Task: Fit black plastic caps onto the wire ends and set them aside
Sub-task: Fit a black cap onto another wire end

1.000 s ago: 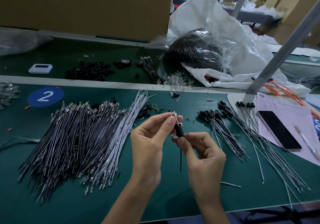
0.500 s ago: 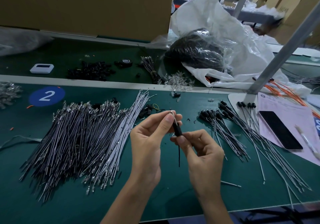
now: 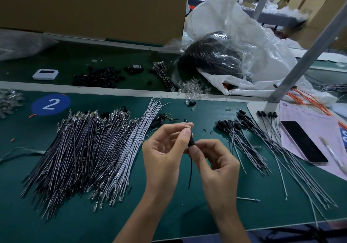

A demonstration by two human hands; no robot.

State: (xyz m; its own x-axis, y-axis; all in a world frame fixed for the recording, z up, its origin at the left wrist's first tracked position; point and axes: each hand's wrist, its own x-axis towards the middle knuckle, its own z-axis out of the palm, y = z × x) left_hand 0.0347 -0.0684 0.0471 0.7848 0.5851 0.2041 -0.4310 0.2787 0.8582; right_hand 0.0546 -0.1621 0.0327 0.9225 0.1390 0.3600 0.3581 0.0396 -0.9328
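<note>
Green bench matting (image 3: pixel 187 216) holds bare grey wires (image 3: pixel 84 148) heaped left, capped wires (image 3: pixel 244 141) right. Above the gap between, the left hand (image 3: pixel 165 154) pinches a thin black wire (image 3: pixel 191 171) near its tip; the right hand (image 3: pixel 216 167) pinches the small black plastic cap (image 3: pixel 191 143) on it. Light and limp, it is probably best gripped close to the cap. Bare mat lies toward the near edge.

Both bare forearms rise from 6 o'clock, palms turned toward each other. The left hand (image 3: pixel 165 148) pinches a thin black wire (image 3: pixel 190 171) by its 12 o'clock end; the right hand (image 3: pixel 216 160), at the left's 3 o'clock, pinches a small black plastic cap (image 3: pixel 191 142) between thumb and forefinger
</note>
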